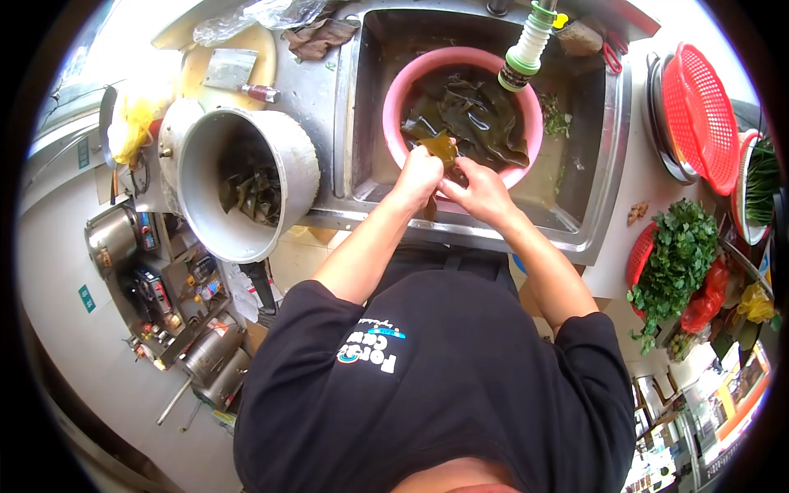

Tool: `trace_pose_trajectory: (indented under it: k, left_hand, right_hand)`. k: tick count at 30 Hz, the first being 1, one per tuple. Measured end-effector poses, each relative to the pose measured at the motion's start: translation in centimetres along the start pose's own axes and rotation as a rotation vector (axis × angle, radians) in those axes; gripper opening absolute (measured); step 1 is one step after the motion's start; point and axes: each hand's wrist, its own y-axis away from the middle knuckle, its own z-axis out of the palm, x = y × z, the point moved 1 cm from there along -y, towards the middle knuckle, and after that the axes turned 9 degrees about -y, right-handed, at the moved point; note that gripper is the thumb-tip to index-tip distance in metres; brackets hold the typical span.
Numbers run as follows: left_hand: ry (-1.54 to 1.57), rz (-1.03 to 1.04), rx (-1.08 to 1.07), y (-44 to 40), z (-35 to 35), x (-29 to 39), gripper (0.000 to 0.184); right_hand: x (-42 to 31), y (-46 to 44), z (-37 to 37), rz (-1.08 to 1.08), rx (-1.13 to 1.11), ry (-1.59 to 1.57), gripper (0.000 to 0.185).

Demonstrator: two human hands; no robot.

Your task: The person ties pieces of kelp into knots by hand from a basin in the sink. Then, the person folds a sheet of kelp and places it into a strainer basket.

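Observation:
Over the near rim of a pink basin [396, 90], my left hand [421, 174] and my right hand [479, 191] are close together. Both are closed on a strip of kelp [441, 149], olive-brown and glossy, with a darker end hanging below my fingers. More dark kelp [477, 115] lies in water inside the basin, which stands in a steel sink [370, 49]. To the left, a large metal pot [302, 156] is tilted toward me, with cut kelp pieces [256, 193] inside. My fingertips partly cover the strip.
A ribbed faucet hose [528, 49] hangs over the basin's far right. A cleaver [232, 69] rests on a round cutting board [261, 51] behind the pot. On the right are a red colander [701, 115] and a bunch of leafy greens [678, 255].

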Motion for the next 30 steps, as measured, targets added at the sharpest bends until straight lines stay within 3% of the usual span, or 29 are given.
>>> trace_pose_trajectory:
  k: [2, 5, 8, 10, 12, 13, 14, 15, 16, 17, 18, 22, 23, 24, 26, 27, 28, 30]
  left_hand:
    - [0.182, 0.046, -0.014, 0.6, 0.7, 0.3, 0.021]
    - [0.161, 0.054, -0.017, 0.2, 0.5, -1.1, 0.018]
    - [0.282, 0.083, -0.012, 0.0, 0.2, -2.0, 0.014]
    - [0.227, 0.042, -0.072, 1.0, -0.1, -1.3, 0.011]
    - [0.274, 0.093, 0.016, 1.1, 0.5, -0.9, 0.010]
    - [0.200, 0.062, 0.088, 0.9, 0.1, -0.8, 0.011]
    - [0.128, 0.032, 0.161, 0.4, -0.2, -0.7, 0.013]
    - [0.198, 0.206, 0.161, -1.0, 0.1, -1.5, 0.017]
    - [0.204, 0.206, 0.164, -1.4, -0.2, -1.5, 0.017]
    - [0.001, 0.218, 0.139, -1.7, -0.6, -1.6, 0.019]
    - [-0.203, 0.228, 0.113, -1.8, -0.7, -1.6, 0.021]
    - [-0.124, 0.147, 0.060, -1.4, -0.2, -1.0, 0.015]
    - [-0.340, 0.214, 0.163, -0.9, 0.2, -0.9, 0.011]
    - [-0.343, 0.212, 0.162, -0.8, 0.3, -1.0, 0.011]
    - [-0.578, 0.461, 0.276, -0.6, 0.4, -1.1, 0.011]
    - [-0.606, 0.442, 0.244, -0.9, 0.2, -1.3, 0.018]
    - [-0.607, 0.442, 0.244, -1.0, 0.2, -1.6, 0.018]
    - [-0.225, 0.383, 0.223, -0.7, 0.5, -1.5, 0.025]
  right_hand:
    - [0.3, -0.1, 0.5, 0.125, 0.133, -0.043, 0.043]
    - [-0.7, -0.2, 0.7, 0.250, 0.182, -0.048, 0.038]
    - [4.4, -1.6, 1.9, 0.257, 0.233, -0.175, 0.045]
    - [4.3, -1.6, 1.8, 0.217, 0.248, -0.274, 0.039]
    - [3.3, -0.4, 1.2, 0.120, 0.165, -0.342, 0.031]
    - [3.5, 0.2, 1.4, -0.133, 0.256, -0.043, 0.019]
    - [3.2, 0.8, 1.3, -0.134, 0.250, -0.040, 0.019]
    - [1.7, 1.6, 0.7, -0.219, 0.222, 0.130, 0.017]
    - [0.6, 2.0, 0.2, -0.302, 0.193, 0.298, 0.015]
    - [0.3, 2.0, 0.0, -0.401, 0.181, 0.397, 0.015]
    - [0.1, 1.9, -0.3, -0.402, 0.177, 0.398, 0.015]
    - [0.2, 0.7, -1.1, -0.437, 0.202, 0.299, 0.024]
    - [0.4, 0.5, -1.3, -0.414, 0.240, 0.243, 0.027]
    - [0.6, 0.5, -1.2, -0.413, 0.242, 0.240, 0.027]
    - [0.9, 0.5, -1.3, -0.376, 0.253, 0.222, 0.030]
    - [0.9, 0.3, -1.3, -0.378, 0.268, 0.189, 0.028]
    - [0.9, 0.2, -1.4, -0.378, 0.269, 0.188, 0.028]
    - [0.7, 0.2, -1.7, -0.376, 0.240, 0.351, 0.029]
